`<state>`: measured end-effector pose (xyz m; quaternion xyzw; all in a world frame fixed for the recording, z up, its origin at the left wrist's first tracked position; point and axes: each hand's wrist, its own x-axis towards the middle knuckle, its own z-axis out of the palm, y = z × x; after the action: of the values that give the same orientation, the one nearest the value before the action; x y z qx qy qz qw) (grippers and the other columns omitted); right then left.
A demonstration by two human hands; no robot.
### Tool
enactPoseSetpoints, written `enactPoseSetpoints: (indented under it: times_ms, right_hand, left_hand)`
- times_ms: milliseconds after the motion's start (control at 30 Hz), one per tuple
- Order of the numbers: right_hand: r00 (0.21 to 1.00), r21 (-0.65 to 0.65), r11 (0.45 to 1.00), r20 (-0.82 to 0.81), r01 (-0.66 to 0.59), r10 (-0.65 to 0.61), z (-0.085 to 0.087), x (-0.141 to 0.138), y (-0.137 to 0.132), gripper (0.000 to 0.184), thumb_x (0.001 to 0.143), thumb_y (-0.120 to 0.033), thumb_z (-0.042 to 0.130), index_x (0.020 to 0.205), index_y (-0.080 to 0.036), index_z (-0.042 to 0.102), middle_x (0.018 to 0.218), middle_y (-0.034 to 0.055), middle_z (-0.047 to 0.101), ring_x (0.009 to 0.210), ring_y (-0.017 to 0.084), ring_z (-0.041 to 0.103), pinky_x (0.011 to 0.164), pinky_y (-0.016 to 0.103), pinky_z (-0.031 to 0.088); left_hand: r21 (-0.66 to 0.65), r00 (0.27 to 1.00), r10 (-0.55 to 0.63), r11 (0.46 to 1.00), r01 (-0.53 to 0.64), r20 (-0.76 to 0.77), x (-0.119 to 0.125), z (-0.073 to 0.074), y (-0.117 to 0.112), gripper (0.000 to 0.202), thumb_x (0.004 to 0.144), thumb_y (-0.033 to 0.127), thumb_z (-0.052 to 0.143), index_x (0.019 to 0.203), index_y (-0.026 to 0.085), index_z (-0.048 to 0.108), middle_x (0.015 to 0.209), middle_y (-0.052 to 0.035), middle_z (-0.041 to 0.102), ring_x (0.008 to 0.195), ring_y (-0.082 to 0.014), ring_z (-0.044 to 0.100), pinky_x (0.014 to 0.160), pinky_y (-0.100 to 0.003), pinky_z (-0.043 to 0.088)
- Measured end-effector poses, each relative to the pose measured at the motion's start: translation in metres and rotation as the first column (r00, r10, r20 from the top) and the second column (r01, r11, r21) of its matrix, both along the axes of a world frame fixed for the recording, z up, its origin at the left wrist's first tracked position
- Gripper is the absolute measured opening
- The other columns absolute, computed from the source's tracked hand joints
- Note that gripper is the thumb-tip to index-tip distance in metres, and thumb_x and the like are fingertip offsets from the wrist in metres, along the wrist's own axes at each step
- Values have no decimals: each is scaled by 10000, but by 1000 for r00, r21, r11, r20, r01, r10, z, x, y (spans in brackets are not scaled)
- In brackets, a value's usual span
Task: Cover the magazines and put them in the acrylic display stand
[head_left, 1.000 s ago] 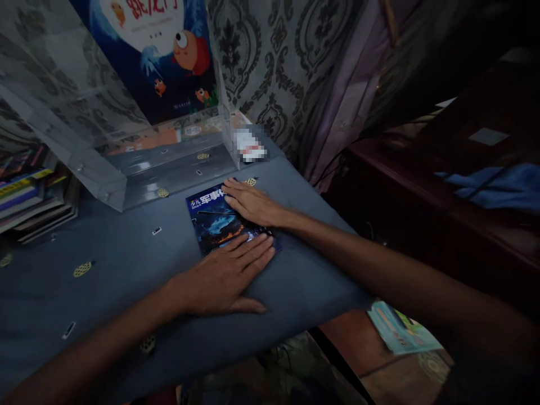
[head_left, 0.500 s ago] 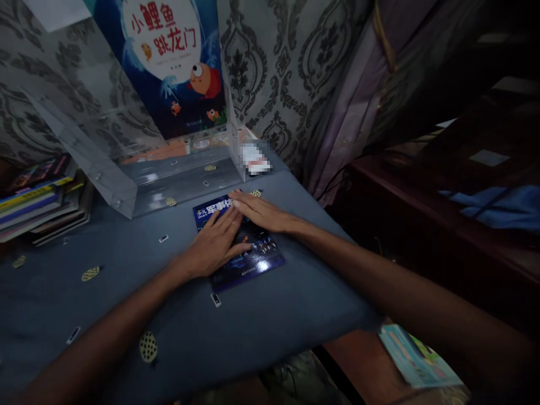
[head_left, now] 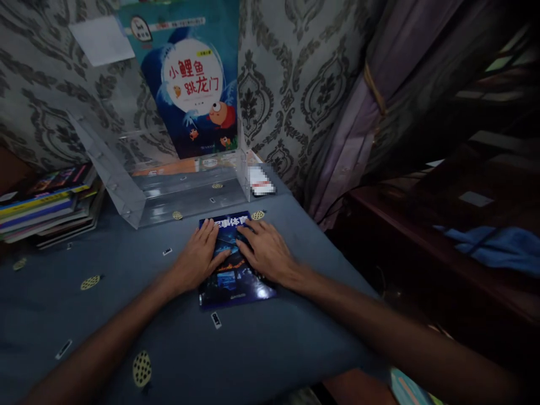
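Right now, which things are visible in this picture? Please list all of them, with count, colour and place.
tablecloth: one, grey-blue with yellow spots, spread across the foreground
dark book: one, dark blue, flat on the tablecloth, centre
clear case: one, transparent, behind the dark book
picture book: one, blue with an orange fish, upright in the clear case
book stack: one pile, mixed colours, far left, beside the clear case
curtain: one, purple, upper right
blue cloth: one, blue, far right
left hand: one, flat, open, on the dark book's left part
right hand: one, flat, open, on its right part
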<state>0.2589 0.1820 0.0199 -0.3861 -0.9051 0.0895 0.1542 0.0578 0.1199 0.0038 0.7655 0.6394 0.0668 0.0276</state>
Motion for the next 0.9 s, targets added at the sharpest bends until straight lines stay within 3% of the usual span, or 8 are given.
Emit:
enactPoseSetpoints:
  times_ms: [100, 167, 267, 333, 400, 533, 733, 900]
  right_hand:
    - [988, -58, 997, -147, -53, 44, 5, 5, -11, 334, 1007, -301, 464, 1215, -156, 682, 1152, 136, 731, 1047, 281, 671, 928, 448, 520]
    - [945, -141, 974, -298, -179, 131, 5, 7, -18, 314, 1007, -297, 460, 1174, -177, 697, 1023, 97, 764, 883, 227, 704, 822, 374, 538]
    - [838, -274, 877, -500, -394, 220, 2, 6, -20, 300, 1008, -281, 451, 1136, -187, 705, 877, 54, 765, 739, 174, 701, 717, 301, 528]
    - [787, -347, 830, -594, -437, 166, -1, 3, -14, 306, 1013, -274, 428, 1105, -173, 702, 790, 38, 743, 698, 161, 699, 690, 283, 528]
    - [758, -387, 833, -649, -395, 58, -5, 2, -2, 314, 1016, -281, 412, 1071, -162, 697, 734, 24, 714, 630, 145, 677, 649, 268, 522]
    - [753, -366, 902, -654, -230, -73, -14, 4, 22, 303, 998, -286, 426, 1081, -157, 687, 752, 19, 700, 558, 127, 629, 593, 259, 490]
    - [760, -309, 932, -647, -187, -63, -16, 8, 26, 321, 1000, -278, 413, 1161, -160, 664, 849, 43, 732, 709, 163, 680, 717, 304, 513]
    - [750, -284, 943, -658, -176, -58, -13, 11, 24, 327, 1010, -272, 404, 1218, -188, 641, 927, 50, 754, 881, 190, 702, 807, 331, 521]
  left_hand:
    - [-52, 999, -37, 998, 37, -8, -15, 14, 6, 669, 1022, 561, 325, 1489, 89, 408, 1592, -183, 350, 1507, -278, 280, 1225, -479, 269]
    - [-45, 999, -39, 998, 38, -33, -18, 22, 7, 639, 1025, 545, 336, 1454, 89, 460, 1566, -181, 400, 1488, -276, 329, 1213, -471, 295]
    - [-27, 994, -47, 999, 45, -102, -11, 28, 2, 672, 1002, 557, 402, 1434, 47, 474, 1546, -215, 421, 1463, -302, 377, 1191, -466, 338]
    - [-22, 989, -39, 999, 36, -145, -1, 29, -5, 719, 985, 582, 432, 1440, 25, 461, 1541, -228, 423, 1454, -324, 389, 1181, -483, 353]
    - [-8, 984, -24, 1000, 23, -177, 9, 29, -13, 785, 961, 629, 456, 1454, 18, 440, 1536, -232, 430, 1449, -350, 388, 1172, -518, 359]
    - [24, 968, 19, 1000, -13, -249, 25, 29, -22, 810, 941, 622, 517, 1444, -7, 439, 1496, -256, 474, 1418, -394, 420, 1134, -558, 399]
    - [-3, 948, 56, 998, -59, -314, 41, 40, -20, 451, 998, 391, 524, 1285, 49, 589, 1379, -219, 603, 1326, -357, 542, 988, -467, 553]
    - [-37, 949, 50, 997, -65, -311, 49, 49, -19, 282, 999, 278, 505, 1157, 93, 647, 1280, -204, 671, 1223, -357, 629, 850, -465, 615]
